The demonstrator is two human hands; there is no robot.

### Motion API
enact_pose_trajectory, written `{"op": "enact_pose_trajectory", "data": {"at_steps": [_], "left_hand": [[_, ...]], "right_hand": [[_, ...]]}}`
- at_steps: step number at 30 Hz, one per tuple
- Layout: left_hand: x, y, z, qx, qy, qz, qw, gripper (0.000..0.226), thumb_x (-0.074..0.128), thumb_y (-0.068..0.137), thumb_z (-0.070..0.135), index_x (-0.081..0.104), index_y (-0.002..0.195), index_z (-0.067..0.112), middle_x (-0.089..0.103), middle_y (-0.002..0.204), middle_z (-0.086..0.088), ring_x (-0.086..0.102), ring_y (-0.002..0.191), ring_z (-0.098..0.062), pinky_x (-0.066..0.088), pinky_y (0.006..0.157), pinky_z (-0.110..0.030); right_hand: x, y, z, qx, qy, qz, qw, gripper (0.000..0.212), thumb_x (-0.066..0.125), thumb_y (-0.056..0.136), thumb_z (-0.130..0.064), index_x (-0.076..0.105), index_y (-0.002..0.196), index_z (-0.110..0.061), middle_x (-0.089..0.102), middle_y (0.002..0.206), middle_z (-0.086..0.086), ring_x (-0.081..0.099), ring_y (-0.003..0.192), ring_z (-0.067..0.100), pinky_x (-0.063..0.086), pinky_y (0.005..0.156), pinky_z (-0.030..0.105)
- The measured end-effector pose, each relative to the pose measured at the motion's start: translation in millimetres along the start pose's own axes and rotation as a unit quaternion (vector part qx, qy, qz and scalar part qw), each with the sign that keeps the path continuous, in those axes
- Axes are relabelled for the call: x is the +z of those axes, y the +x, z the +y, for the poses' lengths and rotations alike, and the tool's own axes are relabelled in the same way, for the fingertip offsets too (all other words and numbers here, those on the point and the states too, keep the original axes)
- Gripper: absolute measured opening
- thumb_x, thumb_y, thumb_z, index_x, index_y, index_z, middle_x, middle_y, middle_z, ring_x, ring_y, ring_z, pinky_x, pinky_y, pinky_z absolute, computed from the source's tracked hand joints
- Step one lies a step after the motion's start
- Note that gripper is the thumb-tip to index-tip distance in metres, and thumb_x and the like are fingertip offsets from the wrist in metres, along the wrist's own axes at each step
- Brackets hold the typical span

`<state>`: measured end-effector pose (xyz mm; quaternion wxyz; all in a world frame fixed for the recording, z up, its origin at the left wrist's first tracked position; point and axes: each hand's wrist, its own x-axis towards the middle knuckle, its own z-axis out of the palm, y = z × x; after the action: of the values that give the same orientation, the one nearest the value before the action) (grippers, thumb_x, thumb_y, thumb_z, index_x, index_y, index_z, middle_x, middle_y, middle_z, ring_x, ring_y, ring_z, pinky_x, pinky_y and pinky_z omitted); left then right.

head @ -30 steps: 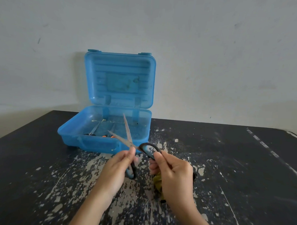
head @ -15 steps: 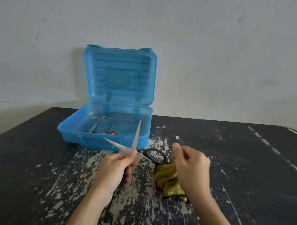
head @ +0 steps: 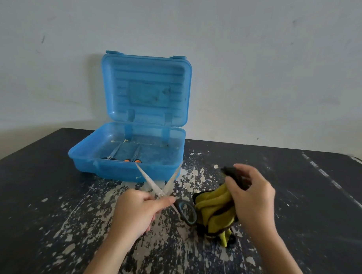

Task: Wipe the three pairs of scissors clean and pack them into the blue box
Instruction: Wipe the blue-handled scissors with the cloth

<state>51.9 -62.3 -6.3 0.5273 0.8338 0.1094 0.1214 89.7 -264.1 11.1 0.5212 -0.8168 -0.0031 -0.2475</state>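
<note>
My left hand (head: 136, 211) grips a pair of black-handled scissors (head: 168, 185) at the pivot, blades spread in a V toward the blue box (head: 123, 171); one handle loop (head: 186, 212) sticks out to the right. My right hand (head: 249, 198) pinches a yellow cloth with dark trim (head: 214, 214) and lifts it off the table just right of the scissors. The box stands open with its lid upright against the wall. Two other pairs lie inside, one with black handles (head: 114, 153), one with orange handles (head: 134, 155).
The black table (head: 51, 193) has worn, flaking pale patches in the middle. A plain white wall rises behind the box. The table's far right corner (head: 359, 161) shows at the right.
My right hand let go of the scissor handle, moved right and picked up the yellow cloth. The blades have spread wider in my left hand.
</note>
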Motion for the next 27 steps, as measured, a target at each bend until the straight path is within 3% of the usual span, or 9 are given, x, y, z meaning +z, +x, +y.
{"op": "enact_pose_trajectory", "data": {"at_steps": [3, 5, 7, 9, 14, 18, 22, 25, 27], "left_hand": [[3, -1, 0, 0.012, 0.079, -0.007, 0.997, 0.065, 0.077, 0.06, 0.055, 0.06, 0.053, -0.008, 0.046, 0.042, -0.007, 0.041, 0.039, -0.017, 0.033, 0.048, -0.026], [7, -4, 3, 0.025, 0.158, -0.014, 0.987, 0.061, 0.076, 0.061, 0.058, 0.052, 0.043, 0.005, 0.039, 0.037, 0.0, 0.036, 0.041, -0.017, 0.028, 0.047, -0.026], [8, -6, 7, 0.032, 0.226, 0.006, 0.974, 0.056, 0.078, 0.064, 0.049, 0.043, 0.038, 0.013, 0.033, 0.033, 0.003, 0.032, 0.039, -0.016, 0.022, 0.044, -0.027], [8, -5, 6, 0.023, 0.25, 0.029, 0.968, 0.054, 0.076, 0.065, 0.039, 0.04, 0.037, 0.011, 0.03, 0.032, 0.002, 0.031, 0.038, -0.016, 0.021, 0.043, -0.027], [8, -6, 5, 0.052, 0.235, 0.012, 0.97, 0.069, 0.08, 0.057, 0.058, 0.033, 0.036, 0.011, 0.024, 0.032, 0.005, 0.023, 0.038, -0.016, 0.017, 0.044, -0.026], [11, -4, 0, 0.044, 0.197, -0.036, 0.979, 0.061, 0.08, 0.053, 0.059, 0.053, 0.045, 0.005, 0.03, 0.038, 0.002, 0.028, 0.04, -0.018, 0.023, 0.047, -0.024], [11, -1, -4, 0.019, 0.13, -0.071, 0.989, 0.064, 0.081, 0.058, 0.052, 0.06, 0.058, -0.008, 0.04, 0.042, -0.006, 0.034, 0.038, -0.018, 0.033, 0.049, -0.025], [9, 2, -6, 0.008, 0.148, -0.079, 0.986, 0.063, 0.08, 0.06, 0.053, 0.062, 0.06, -0.007, 0.042, 0.046, -0.009, 0.035, 0.039, -0.018, 0.032, 0.047, -0.025], [9, 2, -5, 0.016, 0.169, -0.076, 0.983, 0.059, 0.08, 0.058, 0.057, 0.052, 0.05, 0.006, 0.038, 0.043, -0.005, 0.034, 0.041, -0.017, 0.03, 0.05, -0.026]], "right_hand": [[3, -11, -18, -0.106, 0.064, -0.038, 0.992, 0.028, 0.074, 0.073, -0.013, 0.061, 0.086, -0.033, 0.065, 0.083, -0.017, 0.062, 0.077, -0.002, 0.051, 0.071, 0.013], [18, -25, -21, -0.188, 0.023, -0.108, 0.976, 0.025, 0.071, 0.075, -0.015, 0.062, 0.087, -0.036, 0.063, 0.088, -0.02, 0.06, 0.083, -0.002, 0.048, 0.075, 0.01], [36, -37, -13, -0.274, -0.05, -0.161, 0.947, 0.015, 0.062, 0.083, -0.022, 0.067, 0.096, -0.026, 0.061, 0.095, -0.012, 0.056, 0.09, 0.002, 0.044, 0.082, 0.013], [49, -43, -2, -0.315, -0.11, -0.181, 0.925, 0.024, 0.051, 0.087, -0.028, 0.067, 0.104, -0.019, 0.059, 0.1, -0.003, 0.053, 0.092, 0.013, 0.044, 0.082, 0.021], [52, -35, 9, -0.331, -0.144, -0.103, 0.927, 0.025, 0.049, 0.086, -0.01, 0.067, 0.103, -0.007, 0.058, 0.099, 0.009, 0.052, 0.089, 0.022, 0.043, 0.078, 0.023], [49, -15, 26, -0.253, -0.17, -0.059, 0.951, 0.026, 0.061, 0.079, 0.009, 0.068, 0.102, 0.0, 0.059, 0.095, 0.012, 0.055, 0.085, 0.028, 0.043, 0.075, 0.023], [30, -1, 38, -0.088, -0.123, -0.026, 0.988, 0.021, 0.056, 0.087, -0.005, 0.067, 0.106, -0.007, 0.062, 0.099, 0.006, 0.057, 0.09, 0.018, 0.036, 0.073, 0.012], [17, -1, 23, -0.106, -0.057, 0.003, 0.993, 0.02, 0.061, 0.085, -0.009, 0.068, 0.104, -0.014, 0.064, 0.097, -0.003, 0.059, 0.086, 0.005, 0.041, 0.072, 0.009], [22, -14, 6, -0.159, -0.018, -0.072, 0.984, 0.021, 0.064, 0.083, -0.009, 0.069, 0.102, -0.016, 0.062, 0.096, -0.008, 0.058, 0.087, -0.001, 0.041, 0.071, 0.002]]}}
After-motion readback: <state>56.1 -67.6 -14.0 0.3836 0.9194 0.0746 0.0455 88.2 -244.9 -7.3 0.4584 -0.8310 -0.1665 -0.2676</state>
